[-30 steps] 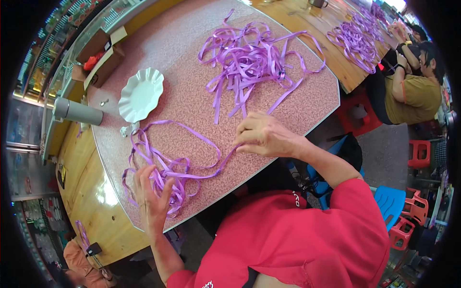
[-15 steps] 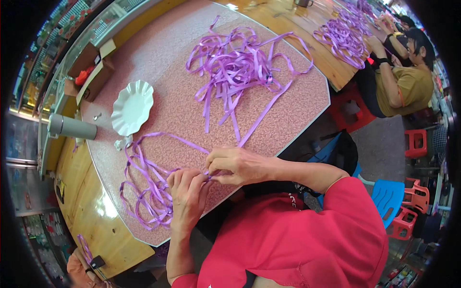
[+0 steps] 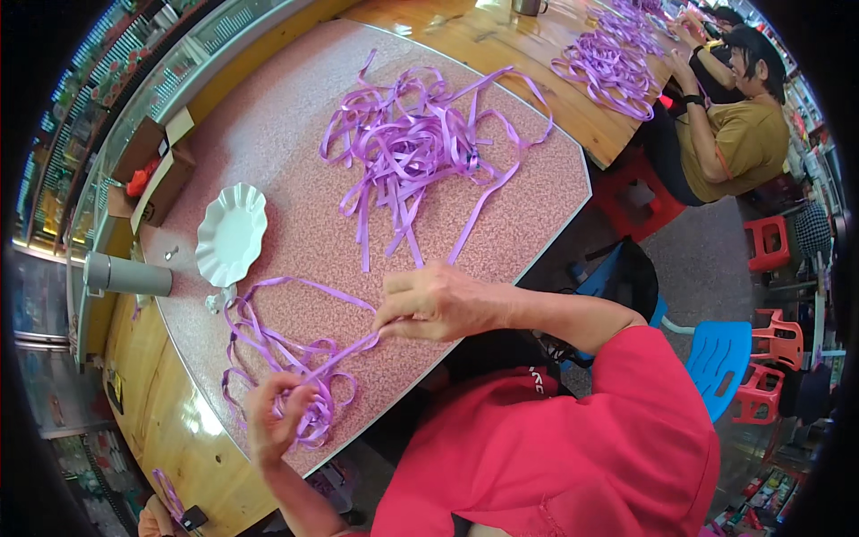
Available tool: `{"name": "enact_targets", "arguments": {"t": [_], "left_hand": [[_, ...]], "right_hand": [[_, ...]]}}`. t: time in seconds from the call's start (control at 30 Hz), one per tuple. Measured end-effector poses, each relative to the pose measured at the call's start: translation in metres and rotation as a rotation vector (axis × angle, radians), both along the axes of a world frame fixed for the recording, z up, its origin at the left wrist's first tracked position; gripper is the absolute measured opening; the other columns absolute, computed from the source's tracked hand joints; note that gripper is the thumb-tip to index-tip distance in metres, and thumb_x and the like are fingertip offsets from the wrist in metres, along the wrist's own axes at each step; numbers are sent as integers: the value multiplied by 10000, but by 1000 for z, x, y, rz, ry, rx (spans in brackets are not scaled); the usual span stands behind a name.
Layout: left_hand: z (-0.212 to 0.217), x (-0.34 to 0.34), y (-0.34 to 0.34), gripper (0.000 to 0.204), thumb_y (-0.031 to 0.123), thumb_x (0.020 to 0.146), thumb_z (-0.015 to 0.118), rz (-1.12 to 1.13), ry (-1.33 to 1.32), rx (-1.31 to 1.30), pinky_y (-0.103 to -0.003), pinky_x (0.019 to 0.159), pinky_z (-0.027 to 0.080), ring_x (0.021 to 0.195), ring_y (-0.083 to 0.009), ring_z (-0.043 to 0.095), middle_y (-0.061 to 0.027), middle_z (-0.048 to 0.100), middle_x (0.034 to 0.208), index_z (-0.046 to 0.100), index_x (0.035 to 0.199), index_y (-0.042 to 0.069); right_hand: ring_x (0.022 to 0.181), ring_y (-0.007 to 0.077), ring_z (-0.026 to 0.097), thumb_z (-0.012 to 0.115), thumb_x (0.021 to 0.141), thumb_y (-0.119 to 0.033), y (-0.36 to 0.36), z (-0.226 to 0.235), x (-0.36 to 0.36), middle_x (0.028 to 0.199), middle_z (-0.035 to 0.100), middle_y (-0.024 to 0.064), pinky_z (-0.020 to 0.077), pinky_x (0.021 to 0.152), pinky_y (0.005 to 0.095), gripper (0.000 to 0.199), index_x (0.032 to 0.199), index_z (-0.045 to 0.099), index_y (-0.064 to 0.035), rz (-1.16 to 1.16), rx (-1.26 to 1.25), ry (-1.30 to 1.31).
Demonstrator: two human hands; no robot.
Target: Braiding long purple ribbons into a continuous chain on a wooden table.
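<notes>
Purple ribbon point(image 3: 295, 358) taut between right hand point(image 3: 438, 302) and left hand point(image 3: 277, 416), both pinched tight on it.

Bright, even daylight fills the scene, and shadows under the purple ribbons point(image 3: 420, 148) are soft and short. A glossy glare patch sits on the wooden table edge point(image 3: 192, 421) at lower left. The fisheye bends straight edges strongly toward the rim, with black corners around the circular frame. Focus is sharp centrally, softer at the edges.
</notes>
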State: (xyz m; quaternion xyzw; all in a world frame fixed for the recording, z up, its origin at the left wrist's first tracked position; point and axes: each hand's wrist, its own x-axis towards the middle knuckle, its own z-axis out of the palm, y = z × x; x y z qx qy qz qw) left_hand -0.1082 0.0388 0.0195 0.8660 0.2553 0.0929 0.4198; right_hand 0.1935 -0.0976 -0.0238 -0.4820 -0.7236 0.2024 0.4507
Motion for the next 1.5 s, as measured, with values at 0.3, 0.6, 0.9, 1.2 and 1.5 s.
{"name": "enact_targets", "arguments": {"t": [0.3, 0.6, 0.9, 1.2, 1.5], "left_hand": [[-15, -45, 16, 222, 217, 989, 537, 143, -263, -352, -321, 715, 501, 733, -180, 617, -88, 610, 743, 531, 891, 18], [-36, -113, 56, 247, 248, 982, 547, 395, -254, -233, -279, 661, 462, 626, -150, 575, -44, 540, 643, 520, 857, 37], [-50, -141, 74, 296, 291, 996, 548, 655, -302, -196, -264, 607, 406, 556, -109, 460, -7, 446, 604, 532, 828, 48], [-29, -92, 52, 337, 239, 991, 592, 835, 68, 669, -296, 626, 424, 718, -118, 506, -26, 543, 807, 610, 1228, -1], [-26, 105, -86, 392, 281, 1050, 424, -111, -382, -489, -361, 908, 471, 1038, -206, 597, -125, 624, 1134, 573, 1289, 8]], "right_hand": [[773, 254, 615, 707, 872, -203, 3, -9, 27, 866, 590, 65, 488, 650, 387, 147, 942, 657, -85, -35, 9, -168], [1095, 259, 566, 718, 839, -200, -19, 11, 138, 1062, 645, 51, 432, 946, 397, 119, 881, 683, -94, -168, 1, -451], [994, 260, 627, 711, 847, -113, -48, -5, 198, 1037, 666, 90, 479, 874, 357, 109, 925, 693, -39, -452, -42, -345], [860, 147, 652, 706, 872, -51, -37, 29, 119, 925, 695, 75, 506, 790, 283, 139, 1001, 699, 2, -393, -120, 58], [942, 157, 618, 750, 829, -7, -6, 42, 32, 980, 649, 69, 489, 832, 298, 198, 1021, 701, -11, 6, -129, 382]]}}
